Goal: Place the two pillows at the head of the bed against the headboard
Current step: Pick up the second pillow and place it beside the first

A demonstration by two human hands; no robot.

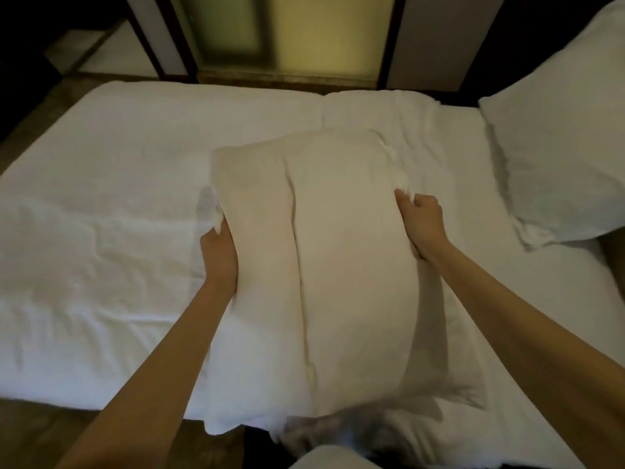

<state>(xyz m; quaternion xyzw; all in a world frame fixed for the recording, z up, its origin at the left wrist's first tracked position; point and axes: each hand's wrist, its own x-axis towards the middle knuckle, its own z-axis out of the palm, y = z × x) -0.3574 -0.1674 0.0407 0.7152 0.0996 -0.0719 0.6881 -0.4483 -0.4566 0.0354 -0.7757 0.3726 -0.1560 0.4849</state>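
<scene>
A white pillow is held up over the middle of the bed, its long side running away from me. My left hand grips its left edge and my right hand grips its right edge. A second white pillow lies at the right end of the bed, partly cut off by the frame edge. The headboard cannot be made out in this view.
The bed is covered by a wrinkled white sheet, with a folded white duvet at its far side. Beyond it stands a dark-framed frosted glass panel. Wooden floor shows at the near left.
</scene>
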